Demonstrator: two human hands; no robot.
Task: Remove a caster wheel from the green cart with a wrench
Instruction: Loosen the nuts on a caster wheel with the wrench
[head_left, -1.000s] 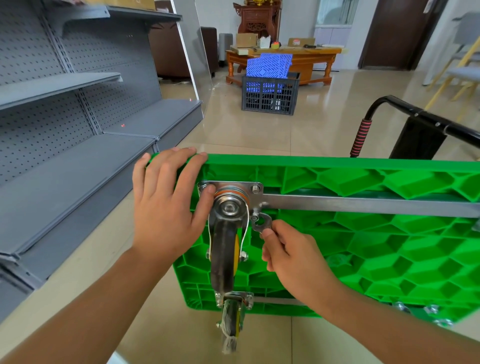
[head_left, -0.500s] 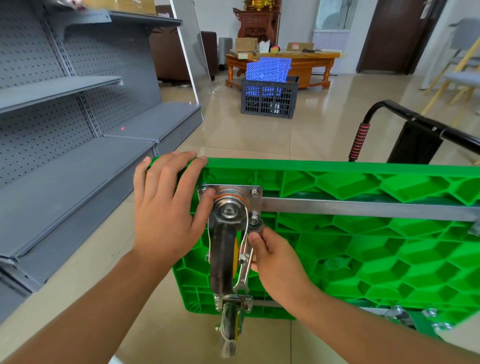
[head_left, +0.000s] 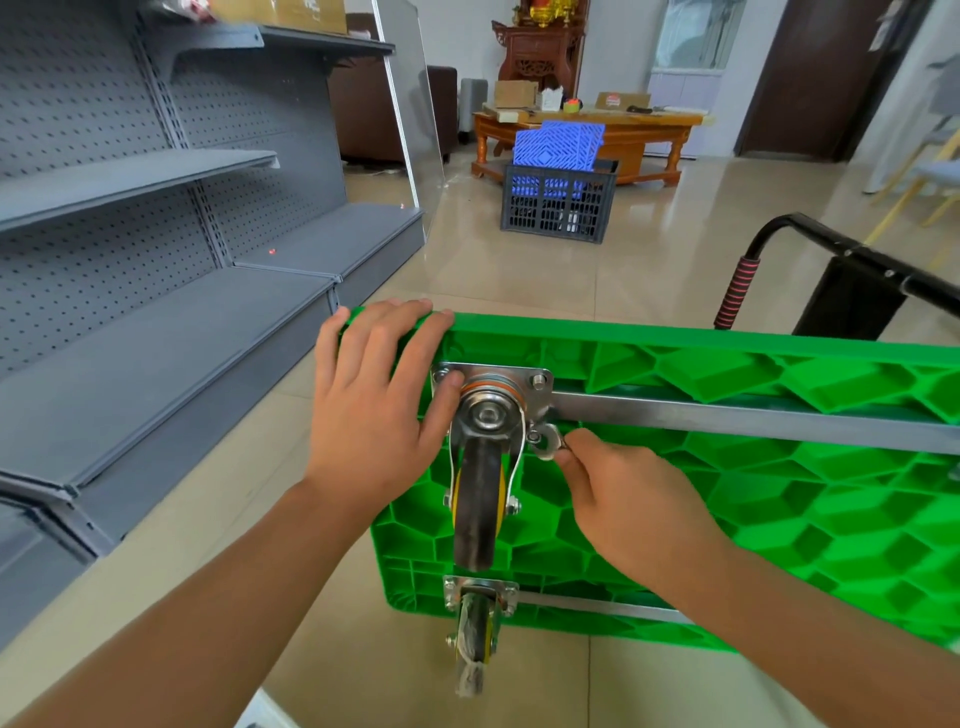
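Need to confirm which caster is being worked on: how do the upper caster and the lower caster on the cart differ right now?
The upper caster has the wrench on a plate bolt and the left hand beside it; the lower caster is untouched. The upper caster looks larger and nearer; the lower caster sits at the green cart edge. Both are bolted by metal plates.

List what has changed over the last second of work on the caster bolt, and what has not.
The right hand swung the wrench on the lower right bolt of the caster plate: its handle went from pointing right down to alongside the caster wheel, then back out to the right. The hand kept its grip throughout. The left hand stayed pressed on the green cart corner, thumb by the plate. The wheel remains attached.
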